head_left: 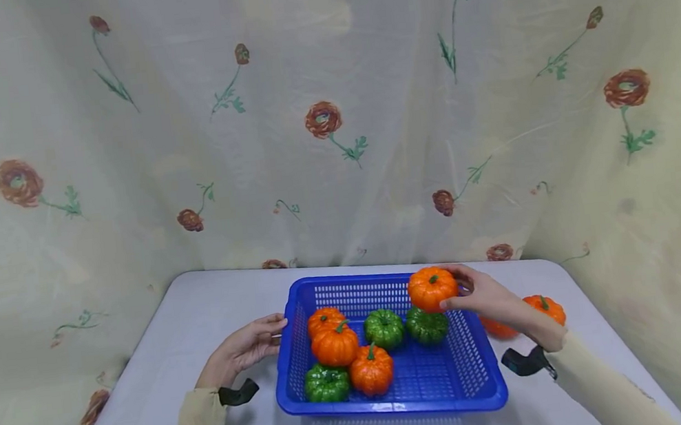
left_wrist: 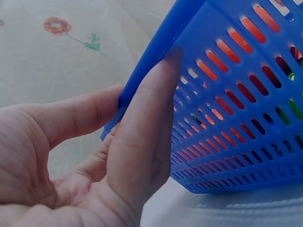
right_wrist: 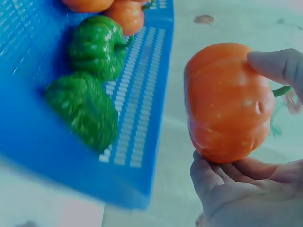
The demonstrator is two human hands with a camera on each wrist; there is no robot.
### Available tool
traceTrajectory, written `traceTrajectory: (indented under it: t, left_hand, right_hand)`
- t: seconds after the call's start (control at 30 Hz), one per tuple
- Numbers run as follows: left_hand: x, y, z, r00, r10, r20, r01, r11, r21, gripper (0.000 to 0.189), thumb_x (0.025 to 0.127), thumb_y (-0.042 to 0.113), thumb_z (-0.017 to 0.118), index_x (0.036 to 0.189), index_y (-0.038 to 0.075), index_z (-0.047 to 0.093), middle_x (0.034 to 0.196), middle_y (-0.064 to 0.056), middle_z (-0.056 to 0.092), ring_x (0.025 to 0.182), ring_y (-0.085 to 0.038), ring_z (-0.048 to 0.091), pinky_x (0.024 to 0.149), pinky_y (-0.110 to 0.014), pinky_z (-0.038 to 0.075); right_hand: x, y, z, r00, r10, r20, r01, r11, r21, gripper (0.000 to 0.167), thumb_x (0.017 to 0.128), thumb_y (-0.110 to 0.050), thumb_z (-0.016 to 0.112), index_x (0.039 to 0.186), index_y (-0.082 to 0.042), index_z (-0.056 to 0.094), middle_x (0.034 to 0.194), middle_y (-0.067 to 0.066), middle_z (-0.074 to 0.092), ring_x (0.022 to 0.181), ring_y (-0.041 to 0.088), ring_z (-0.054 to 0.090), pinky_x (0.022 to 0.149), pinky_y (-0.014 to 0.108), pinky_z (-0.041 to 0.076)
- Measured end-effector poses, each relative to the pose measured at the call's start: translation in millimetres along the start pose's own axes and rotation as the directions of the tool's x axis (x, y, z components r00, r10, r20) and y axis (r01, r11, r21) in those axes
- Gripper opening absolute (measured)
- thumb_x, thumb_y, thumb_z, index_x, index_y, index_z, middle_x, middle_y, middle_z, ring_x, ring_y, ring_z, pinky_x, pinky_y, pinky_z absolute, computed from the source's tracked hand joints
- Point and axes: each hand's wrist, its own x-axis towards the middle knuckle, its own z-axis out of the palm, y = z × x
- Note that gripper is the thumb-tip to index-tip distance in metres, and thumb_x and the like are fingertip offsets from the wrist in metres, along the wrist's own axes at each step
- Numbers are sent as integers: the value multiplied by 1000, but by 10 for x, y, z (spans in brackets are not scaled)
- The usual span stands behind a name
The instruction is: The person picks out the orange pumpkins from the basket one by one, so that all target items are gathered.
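Note:
In the head view, a blue plastic basket (head_left: 398, 406) with slotted walls holds several small orange pumpkins (head_left: 334, 345) and green pumpkins (head_left: 384, 329). My left hand (head_left: 251, 346) grips its left rim, the thumb (left_wrist: 80, 111) on one side and the fingers against the slotted outer wall (left_wrist: 227, 85). Over the back right part of the basket, my right hand (head_left: 480, 291) holds an orange pumpkin (head_left: 433, 289) above a green one (head_left: 427, 326). The right wrist view shows thumb and fingers around this orange pumpkin (right_wrist: 227, 104), its green stem (right_wrist: 282, 91) toward the palm.
To the right of the basket, orange pumpkins (head_left: 546, 308) lie on the white table (head_left: 546, 392), partly behind the right forearm. A flowered curtain (head_left: 338, 192) hangs behind the table and along both sides. Each wrist wears a black strap (head_left: 239, 393).

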Motion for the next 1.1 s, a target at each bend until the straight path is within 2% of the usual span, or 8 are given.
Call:
traceTrajectory:
  t: [0.1,0.27,0.43,0.67,0.8,0.9,1.1]
  left_hand:
    - [-13,0,-2,1000,3,-4,-3,1000,-10,27,101,11,48,127,7,38,105,-7,64,93,-18,65,78,-32,60]
    - [-32,4,-11,1000,23,21,-23,1000,-3,16,102,10,46,118,8,43,103,-7,64,91,-18,65,76,-32,61]
    - [-41,-1,-9,999,28,42,-29,1000,3,15,102,10,47,117,8,44,103,-7,64,91,-18,66,75,-31,61]
    - [-33,-8,3,997,20,75,-19,1000,-15,13,103,11,44,115,10,47,104,-6,64,92,-17,66,76,-31,60]
    - [-22,2,1,997,20,71,-19,999,-27,12,103,10,42,114,10,48,103,-6,64,91,-16,67,78,-31,60]
    - [-21,4,4,998,24,55,-22,999,-36,12,103,9,43,113,9,48,101,-6,64,89,-17,68,80,-33,60]
    - [-15,9,4,999,12,53,-10,999,-43,11,103,10,43,113,9,49,103,-7,64,89,-18,68,78,-33,60]
  right_hand:
    - [-142,73,-126,1000,21,-18,-21,1000,22,82,86,-27,72,149,-3,25,152,24,30,141,45,28,109,55,37]
    - [-369,231,-291,997,58,-59,-56,998,30,83,88,-22,70,150,-1,19,152,28,26,139,50,25,105,57,40]
    - [-588,497,-425,982,151,-112,-150,988,19,84,91,-28,66,152,-1,14,153,30,21,139,51,23,104,60,40]
    - [-881,995,-559,933,330,-144,-320,943,89,92,93,-36,62,151,4,3,156,32,7,141,52,13,110,69,22]
    - [-991,1227,-591,899,417,-137,-402,907,122,94,94,-38,59,151,5,-2,156,33,2,142,51,9,113,65,20]
    - [-1040,1381,-584,884,448,-137,-430,892,143,94,95,-37,58,150,7,-5,155,34,-1,142,51,6,115,64,17]
    - [-1094,1618,-470,895,420,-151,-399,904,153,88,95,-25,58,149,10,-3,154,36,2,143,51,6,117,61,14]
